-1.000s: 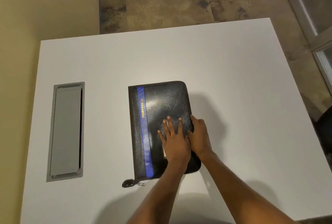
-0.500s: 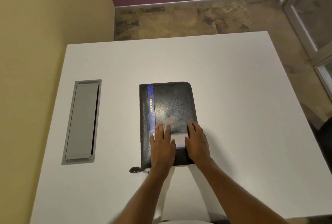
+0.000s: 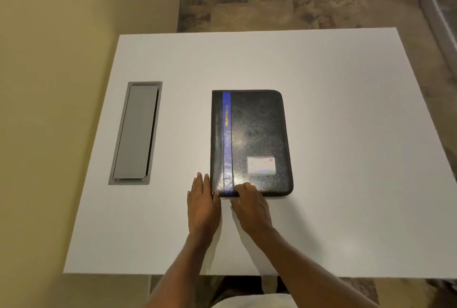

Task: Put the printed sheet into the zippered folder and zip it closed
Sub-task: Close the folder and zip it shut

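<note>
The black zippered folder (image 3: 257, 134) lies closed and flat in the middle of the white table (image 3: 351, 122). It has a blue stripe with "PORTFOLIO" on it and a small label (image 3: 261, 165). My left hand (image 3: 202, 206) rests flat on the table at the folder's near left corner, fingers straight, thumb against the corner. My right hand (image 3: 249, 206) has its fingers curled onto the folder's near edge, just by the blue stripe. The zipper pull is hidden between the hands. No printed sheet is visible.
A grey hatch (image 3: 136, 132) is set flush into the table, left of the folder. A yellow wall runs along the table's left side. The near table edge lies just below my forearms, and patterned floor shows beyond the far edge.
Both hands slid off the top of the folder toward me and to the left, to its near left corner. The label is now uncovered. The zipper pull, visible before, is now hidden.
</note>
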A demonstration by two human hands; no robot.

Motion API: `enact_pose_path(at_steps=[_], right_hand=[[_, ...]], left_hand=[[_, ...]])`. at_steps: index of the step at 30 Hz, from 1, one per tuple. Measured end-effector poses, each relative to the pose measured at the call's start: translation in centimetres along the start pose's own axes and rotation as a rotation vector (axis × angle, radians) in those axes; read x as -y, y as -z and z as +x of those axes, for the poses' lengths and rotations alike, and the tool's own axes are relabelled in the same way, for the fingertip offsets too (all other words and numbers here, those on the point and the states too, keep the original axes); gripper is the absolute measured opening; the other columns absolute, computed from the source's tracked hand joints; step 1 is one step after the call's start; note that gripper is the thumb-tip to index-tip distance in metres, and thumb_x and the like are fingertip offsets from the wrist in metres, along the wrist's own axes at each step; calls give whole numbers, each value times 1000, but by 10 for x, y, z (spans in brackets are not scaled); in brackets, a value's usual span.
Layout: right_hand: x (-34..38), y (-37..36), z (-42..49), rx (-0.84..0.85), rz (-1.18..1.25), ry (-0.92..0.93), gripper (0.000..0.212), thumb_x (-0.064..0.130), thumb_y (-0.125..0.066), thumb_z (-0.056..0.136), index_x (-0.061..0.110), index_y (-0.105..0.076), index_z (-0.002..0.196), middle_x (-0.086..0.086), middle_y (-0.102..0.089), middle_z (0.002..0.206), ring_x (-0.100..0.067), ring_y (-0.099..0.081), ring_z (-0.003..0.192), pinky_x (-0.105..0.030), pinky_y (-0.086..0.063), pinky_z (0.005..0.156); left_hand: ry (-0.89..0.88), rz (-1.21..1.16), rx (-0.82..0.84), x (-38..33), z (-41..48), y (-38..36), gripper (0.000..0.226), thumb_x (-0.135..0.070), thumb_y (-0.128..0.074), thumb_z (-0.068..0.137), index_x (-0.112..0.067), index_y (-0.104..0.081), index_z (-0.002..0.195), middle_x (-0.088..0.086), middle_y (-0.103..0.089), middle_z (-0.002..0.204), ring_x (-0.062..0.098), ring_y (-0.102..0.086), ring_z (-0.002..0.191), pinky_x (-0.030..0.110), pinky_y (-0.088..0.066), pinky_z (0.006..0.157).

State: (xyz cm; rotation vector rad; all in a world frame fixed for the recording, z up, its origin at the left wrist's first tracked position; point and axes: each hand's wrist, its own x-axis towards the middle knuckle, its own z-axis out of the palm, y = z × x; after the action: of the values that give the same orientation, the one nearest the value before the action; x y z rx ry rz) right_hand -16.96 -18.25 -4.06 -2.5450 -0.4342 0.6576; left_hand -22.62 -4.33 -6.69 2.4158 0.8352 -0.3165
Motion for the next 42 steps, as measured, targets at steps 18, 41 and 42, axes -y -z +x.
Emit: enact_pose_path(at_steps=[18,41,42], right_hand=[[31,-50,-3,50,-150,-16,17,30,-49,104,23,-64,111,3,-63,119,-21,-68,108,-36,-52,82],[9,-58,-20,-356,158,-483,13,21,-61,97,10,-60,90,-14,-69,88,-43,-70,73,-41,-49,64],[-1,-54,-21,-387,155,-490,13,20,-63,96,10,-60,88,-14,-68,86,-43,-69,70,-41,-49,62]], left_hand=[[74,3,-144,14,-23,1,22,-17,-59,97,-22,-78,108,0,-71,108,22,-58,104,34,-30,84],[77,102,-93,6,-28,18,35,-31,-51,100,-27,-78,79,-5,-75,82,15,-54,74,35,-38,76],[74,95,-100,7,-28,17,34,-29,-52,100,-27,-79,79,-5,-75,82,17,-56,75,37,-40,77]])
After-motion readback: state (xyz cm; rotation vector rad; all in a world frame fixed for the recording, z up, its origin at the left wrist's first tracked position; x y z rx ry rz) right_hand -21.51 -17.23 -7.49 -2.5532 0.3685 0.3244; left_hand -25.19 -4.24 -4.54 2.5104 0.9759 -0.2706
